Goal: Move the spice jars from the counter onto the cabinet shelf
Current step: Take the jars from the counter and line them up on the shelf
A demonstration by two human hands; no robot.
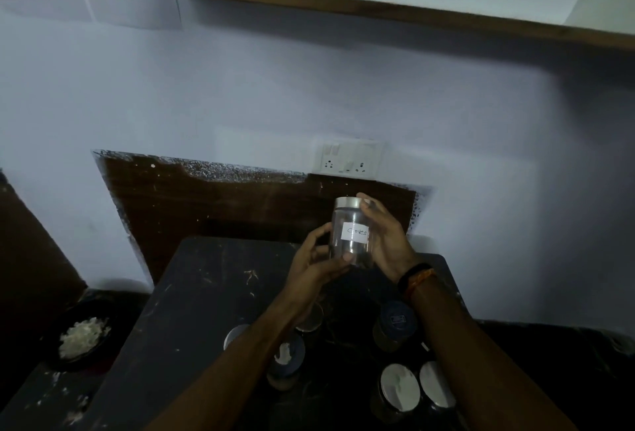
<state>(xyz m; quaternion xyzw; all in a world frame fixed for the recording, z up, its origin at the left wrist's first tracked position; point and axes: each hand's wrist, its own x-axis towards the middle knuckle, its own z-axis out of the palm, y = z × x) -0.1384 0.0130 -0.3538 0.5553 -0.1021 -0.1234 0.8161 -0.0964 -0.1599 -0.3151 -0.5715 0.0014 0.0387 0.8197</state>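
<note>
A clear glass jar with a silver metal lid and a white handwritten label (351,233) is held upright above the dark counter (206,293), clasped between both hands: the left hand (318,259) is cupped round its lower left side and base, and the right hand (385,235) is curled against its right wall, fingertips at the lid. The brown wooden shelf edge (343,4) lies well above the grip. The lift is best made with the base kept supported, the jar kept level, and the label kept facing outward, so that it can be set down squarely past the shelf's lip. Dark contents appear to lie in the jar's bottom. Below the grip, beneath the forearms, several more lidded jars (400,387) stand on the counter, contents hidden. Low to the left, a dark bowl holding something white and flaky (82,336) is seen.
</note>
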